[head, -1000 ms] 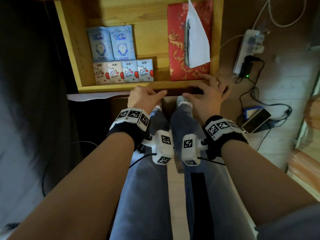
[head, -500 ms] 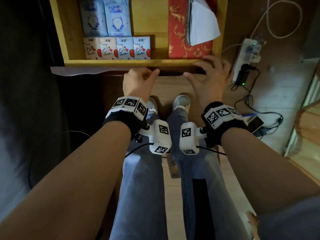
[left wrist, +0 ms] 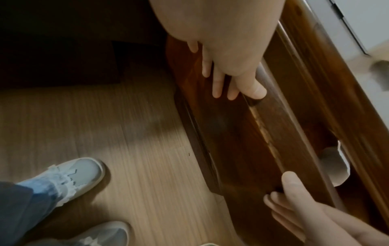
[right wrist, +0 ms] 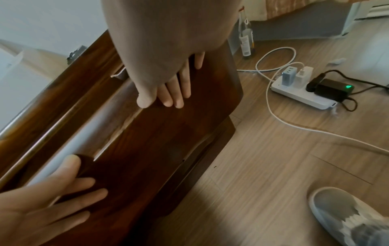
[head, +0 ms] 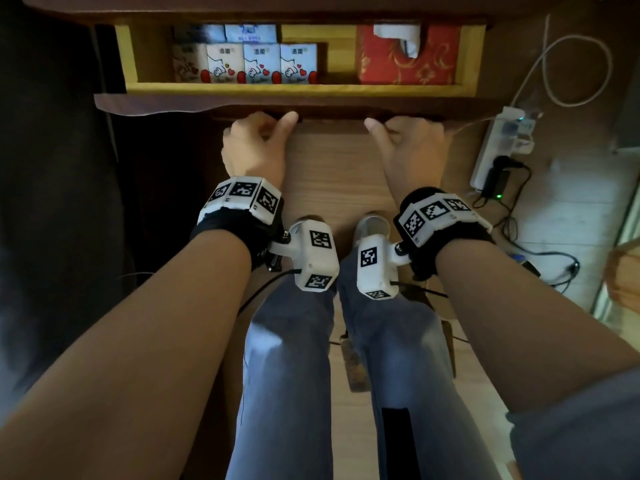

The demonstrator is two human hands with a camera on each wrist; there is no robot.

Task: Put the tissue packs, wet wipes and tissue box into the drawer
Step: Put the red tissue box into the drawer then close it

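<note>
We see the drawer (head: 298, 87) mostly slid in under the dark top, with only a front strip of its yellow interior showing. In that strip, four tissue packs (head: 244, 63) stand in a row at the left, two wet wipes (head: 225, 32) packs lie behind them, half under the top, and the red tissue box (head: 408, 53) sits at the right with a white tissue poking out.

Only the head view shows these contents; the wrist views show the dark wooden drawer front (left wrist: 238, 133) instead, plus the floor and our shoes. The right wrist view alone shows the power strip (right wrist: 303, 94) plainly, with its plugs and a green light.

Our left hand (head: 254, 143) and right hand (head: 408, 143) rest on the drawer front, well apart. The wrist views show the fingers (left wrist: 216, 83) of each hand straight and flat against the wood, thumbs along the upper edge, gripping nothing. Both forearms reach straight forward above our knees.
</note>
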